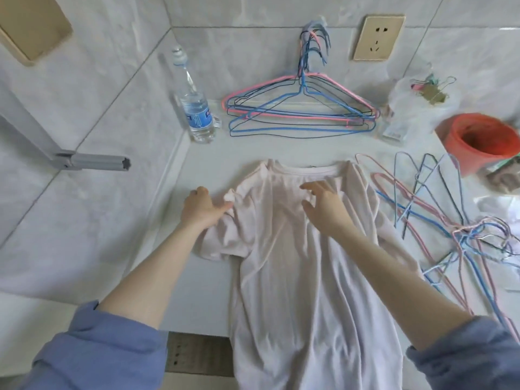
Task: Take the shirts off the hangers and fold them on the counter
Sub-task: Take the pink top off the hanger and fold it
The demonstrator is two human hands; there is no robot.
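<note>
Your shirt (295, 263) lies flat across the middle of the counter (213, 161), collar toward the back edge, hem dropping over the front edge and cut off by the frame. Your left hand (202, 209) curls its fingers on bunched sleeve fabric, tips hidden. Your right hand (323, 206) spreads loose fingers over the chest, contact unclear.

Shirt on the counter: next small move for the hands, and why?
Probably fold the near sleeve inward across the chest. The shirt lies spread on the counter, collar away, apparently off its hanger. The left hand grips bunched fabric at that sleeve, and the right hand is open over the chest, placed to pin it.
</note>
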